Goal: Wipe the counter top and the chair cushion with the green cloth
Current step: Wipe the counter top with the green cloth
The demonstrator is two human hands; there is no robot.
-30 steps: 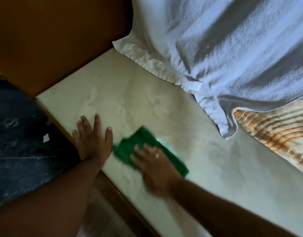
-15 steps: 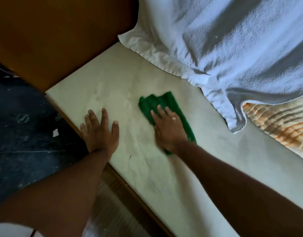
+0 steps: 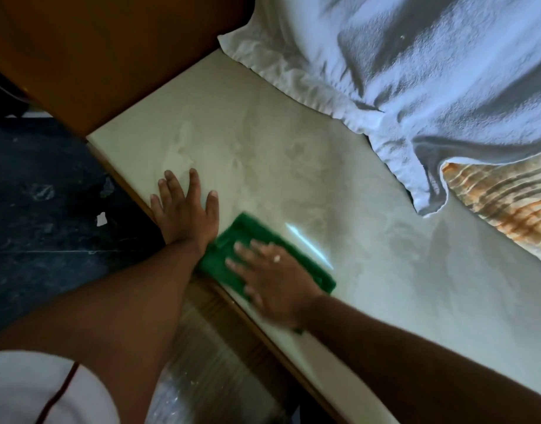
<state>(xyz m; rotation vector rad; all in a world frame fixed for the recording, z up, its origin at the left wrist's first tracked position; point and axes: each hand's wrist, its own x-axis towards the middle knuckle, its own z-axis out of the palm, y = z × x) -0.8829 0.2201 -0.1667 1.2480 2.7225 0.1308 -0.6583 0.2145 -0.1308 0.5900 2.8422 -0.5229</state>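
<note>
The pale marbled counter top [image 3: 293, 154] runs from upper left to lower right. A folded green cloth [image 3: 250, 237] lies flat on it close to the near edge. My right hand [image 3: 272, 276] presses down on the cloth with fingers spread, blurred by motion and covering most of the cloth. My left hand [image 3: 186, 209] rests flat on the counter just left of the cloth, fingers apart, holding nothing. No chair cushion is in view.
A white towel [image 3: 415, 71] is draped over the far right of the counter, with an orange-striped cloth [image 3: 507, 206] under its corner. A brown wooden panel [image 3: 110, 56] borders the counter's left end. Dark stone floor [image 3: 43, 209] lies beyond the near edge.
My right hand has pulled the green cloth back from the middle of the counter toward the near edge, beside my left wrist. My left hand has stayed planted.
</note>
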